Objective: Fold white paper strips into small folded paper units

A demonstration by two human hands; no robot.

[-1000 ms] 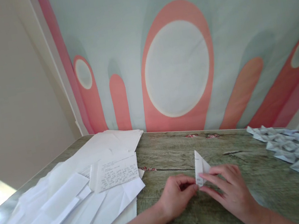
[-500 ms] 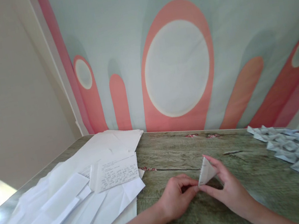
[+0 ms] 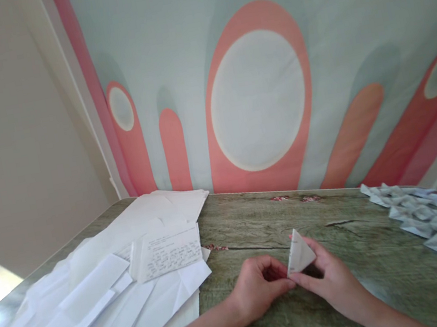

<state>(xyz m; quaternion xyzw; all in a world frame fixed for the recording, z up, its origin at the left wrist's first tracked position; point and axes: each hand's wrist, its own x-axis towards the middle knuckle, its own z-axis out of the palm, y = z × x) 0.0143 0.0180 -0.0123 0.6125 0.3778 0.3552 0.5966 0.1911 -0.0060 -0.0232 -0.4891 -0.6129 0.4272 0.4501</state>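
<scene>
A small folded paper triangle (image 3: 301,253) stands tilted above the table, its point up and a little print along its left edge. My right hand (image 3: 326,274) grips it from the right, with the thumb in front and fingers behind. My left hand (image 3: 261,285) pinches the triangle's lower left corner between thumb and fingertips. The two thumbs nearly meet there. Part of the paper is hidden behind the right fingers.
Loose white sheets and folded strips (image 3: 86,299) cover the table's left side, with a handwritten page (image 3: 171,253) on top. Rows of folded paper pieces (image 3: 435,221) lie at the right. The wood-patterned tabletop (image 3: 245,220) meets a patterned wall covering (image 3: 173,149) behind.
The paper triangle has tipped slightly left and turned its flat face more toward me. My right fingers have shifted lower behind it. The left hand stays at the corner.
</scene>
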